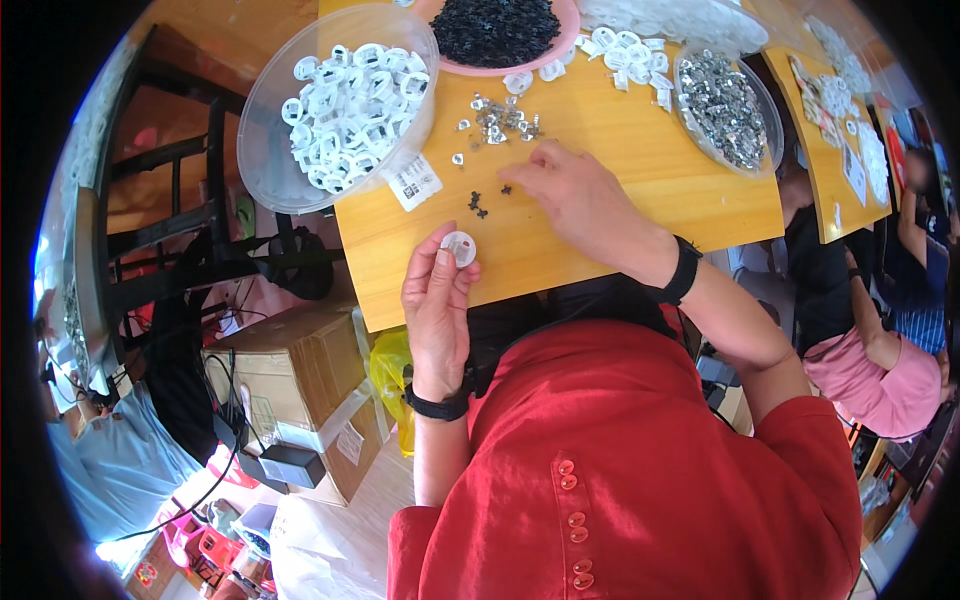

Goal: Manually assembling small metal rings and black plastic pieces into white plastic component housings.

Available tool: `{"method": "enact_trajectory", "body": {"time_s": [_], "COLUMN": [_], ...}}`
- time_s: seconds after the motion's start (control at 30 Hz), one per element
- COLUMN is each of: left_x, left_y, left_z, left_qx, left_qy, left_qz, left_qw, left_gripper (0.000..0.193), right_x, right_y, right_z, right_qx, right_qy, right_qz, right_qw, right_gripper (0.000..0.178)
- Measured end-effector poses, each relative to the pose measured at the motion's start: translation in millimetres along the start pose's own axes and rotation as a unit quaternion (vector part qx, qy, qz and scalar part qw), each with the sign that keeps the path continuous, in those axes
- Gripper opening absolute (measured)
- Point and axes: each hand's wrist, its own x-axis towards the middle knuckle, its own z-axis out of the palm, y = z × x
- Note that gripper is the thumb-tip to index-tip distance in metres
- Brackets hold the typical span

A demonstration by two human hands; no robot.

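Observation:
My left hand (437,300) holds a small round white plastic part (460,248) between thumb and fingertips, above the near edge of the wooden table (640,190). My right hand (575,190) lies palm down on the table, fingers reaching left toward a few tiny black screws (480,205). Just beyond the fingers sits a small scatter of silver metal pieces (497,120). Both wrists wear black bands. Whether the right fingertips pinch anything is hidden.
A clear tub of white plastic rings (345,95) overhangs the table's left corner. A pink dish of black screws (497,32) and a clear bowl of silver parts (725,105) stand at the back. Cardboard boxes (300,390) sit below left. Another person (880,370) sits at right.

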Motion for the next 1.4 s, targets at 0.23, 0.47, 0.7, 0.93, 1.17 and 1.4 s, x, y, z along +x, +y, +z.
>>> {"method": "enact_trajectory", "body": {"time_s": [0.23, 0.47, 0.7, 0.93, 1.17, 1.4], "left_x": [0.6, 1.0, 5.7, 10.7, 7.8, 4.1], "left_y": [-1.7, -4.2, -5.6, -12.7, -6.8, -7.9], "left_z": [4.8, 11.1, 24.8, 43.4, 44.4, 48.6], "left_qx": [0.015, 0.138, 0.298, 0.36, 0.245, 0.223], "left_qy": [0.005, 0.011, 0.011, 0.02, 0.009, 0.0], "left_qz": [0.003, 0.006, 0.011, 0.101, 0.019, 0.009], "left_qw": [1.0, 0.99, 0.954, 0.927, 0.969, 0.975], "left_gripper": [0.026, 0.021, 0.016, 0.014, 0.009, 0.01], "right_x": [-0.3, 3.0, 1.9, -3.6, -9.6, -13.2], "right_y": [5.8, 1.8, 0.6, -17.5, -21.3, -16.2], "right_z": [8.1, 11.1, 16.7, -7.6, -19.5, -20.4], "right_qx": [0.055, 0.011, 0.051, 0.21, 0.261, 0.123], "right_qy": [0.042, 0.019, 0.023, 0.005, 0.021, 0.056], "right_qz": [0.015, 0.004, 0.03, 0.051, 0.064, -0.116], "right_qw": [0.998, 1.0, 0.998, 0.976, 0.963, 0.984], "right_gripper": [0.017, 0.011, 0.006, 0.01, 0.009, 0.006]}}
